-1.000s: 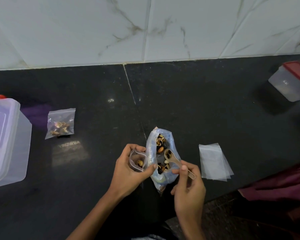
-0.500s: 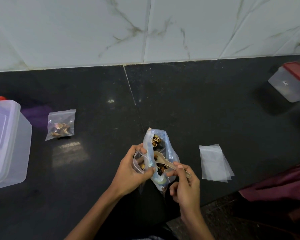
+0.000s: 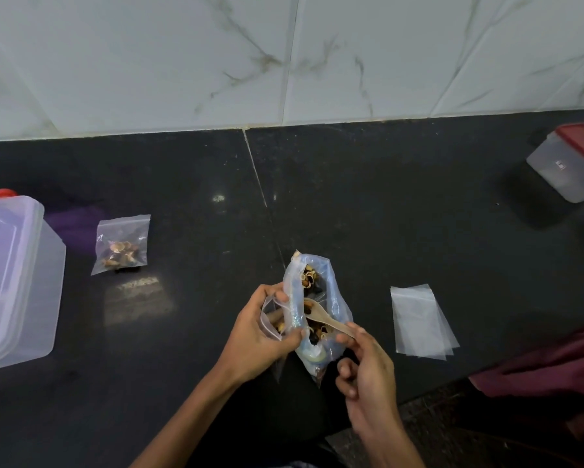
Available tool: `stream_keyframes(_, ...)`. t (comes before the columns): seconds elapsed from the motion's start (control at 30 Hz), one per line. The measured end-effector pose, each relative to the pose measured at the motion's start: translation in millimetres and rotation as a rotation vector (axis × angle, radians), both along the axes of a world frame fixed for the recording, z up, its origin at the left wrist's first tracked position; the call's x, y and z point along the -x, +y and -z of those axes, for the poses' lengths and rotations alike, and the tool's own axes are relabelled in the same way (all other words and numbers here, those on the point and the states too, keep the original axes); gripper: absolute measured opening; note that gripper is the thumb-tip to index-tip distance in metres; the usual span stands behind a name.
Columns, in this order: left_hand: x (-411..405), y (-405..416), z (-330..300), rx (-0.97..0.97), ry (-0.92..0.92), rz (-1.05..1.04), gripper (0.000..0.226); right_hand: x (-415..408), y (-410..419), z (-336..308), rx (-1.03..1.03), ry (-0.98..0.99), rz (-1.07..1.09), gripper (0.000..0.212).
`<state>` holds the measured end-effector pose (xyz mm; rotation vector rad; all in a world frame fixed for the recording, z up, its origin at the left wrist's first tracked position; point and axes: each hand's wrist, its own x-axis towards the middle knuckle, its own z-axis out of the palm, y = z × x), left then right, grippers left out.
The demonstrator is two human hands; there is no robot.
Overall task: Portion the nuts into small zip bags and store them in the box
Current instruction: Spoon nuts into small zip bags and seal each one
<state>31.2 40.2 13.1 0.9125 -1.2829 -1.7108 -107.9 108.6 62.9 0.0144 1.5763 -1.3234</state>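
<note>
Portioning step, scoop phase. The left hand (image 3: 257, 336) pinches two things together: the open mouth of a small zip bag (image 3: 271, 320), which already holds a few nuts, and the near edge of the large nut bag (image 3: 312, 309) beside it. The right hand (image 3: 365, 363) pinches the handle of a wooden spoon (image 3: 321, 314) between thumb and fingertips; the bowl sits inside the nut bag among the nuts (image 3: 309, 276). Whether the bowl is loaded cannot be told.

One filled bag (image 3: 122, 244) lies sealed-looking on the counter (image 3: 402, 204), well to the left, just beside the large clear box (image 3: 17, 275) at the left edge; it is not yet in the box. A stack of empty bags (image 3: 419, 320) lies to the right of the hands. A second, smaller container (image 3: 570, 163) with a red lid stands far right.

Judged progress: early, with one portion done, a second part-filled, several empties waiting.

The next move calls for lifting a spoonful clear of the nut bag's limp rim and tipping it into the small bag's mouth. That mouth is narrow and held open by one hand only, so the spoon must cross level and low; a slack rim or a tilted bowl would likely scatter nuts on the counter.
</note>
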Motion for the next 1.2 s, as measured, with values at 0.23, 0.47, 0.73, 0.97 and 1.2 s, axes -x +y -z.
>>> stream_keyframes(0.23, -5, 2, -5, 0.108, -0.190, -0.126, 0.051, 0, 10, -5, 0.081, -0.028, 0.090, 0.019)
stream_keyframes(0.47, -3, 3, -13, 0.260, -0.268, -0.213, 0.050, 1, 17, -40, 0.226, 0.069, 0.004, 0.022)
stream_keyframes(0.73, 1, 7, -15, 0.278, -0.211, -0.230, 0.050, -23, 28, -35, 0.455, 0.907, -0.509, 0.022)
stream_keyframes(0.97, 1, 6, -16, 0.272, -0.205, -0.245, 0.051, -31, 30, -29, 0.609, 1.343, -0.572, 0.021)
stream_keyframes(1.2, -1, 6, -10, 0.273, -0.231, -0.239, 0.057, -30, 29, -29, 0.646, 1.336, -0.487, 0.019)
